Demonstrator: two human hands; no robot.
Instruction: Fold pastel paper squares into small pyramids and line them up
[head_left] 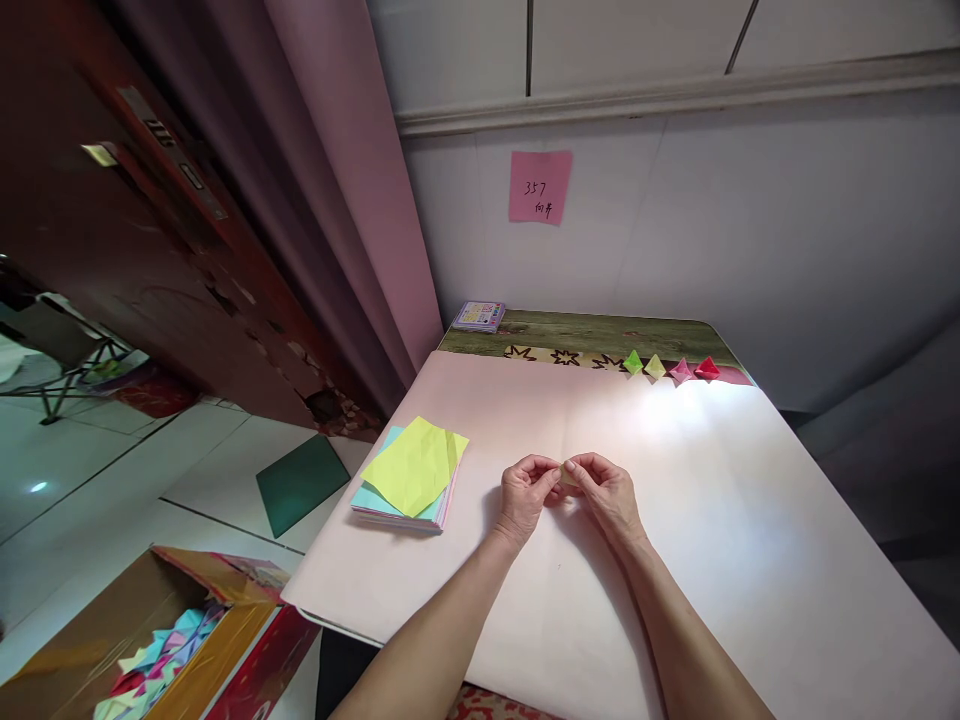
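Note:
Both hands meet above the middle of the table, pinching one small folded piece of yellowish paper (pixel 568 474) between them. My left hand (pixel 525 490) grips its left side with thumb and forefinger closed. From the right, my right hand (pixel 607 492) holds the same paper, its thumb lying on top. Most of the paper is hidden by the fingers. To the left lies a stack of square paper sheets (pixel 397 520), with a creased yellow sheet (pixel 415 465) turned askew on top. Folded paper shapes in green (pixel 634 362), pale yellow (pixel 655 368), pink (pixel 680 371) and red (pixel 706 369) stand in a row at the far right.
A pale pink cover (pixel 780 580) spreads over the table. A small pack of printed cards (pixel 480 316) sits at the back left corner. On the floor at lower left, an open cardboard box (pixel 82 630) holds colourful folded papers (pixel 161 660). A pink note (pixel 540 188) hangs on the wall.

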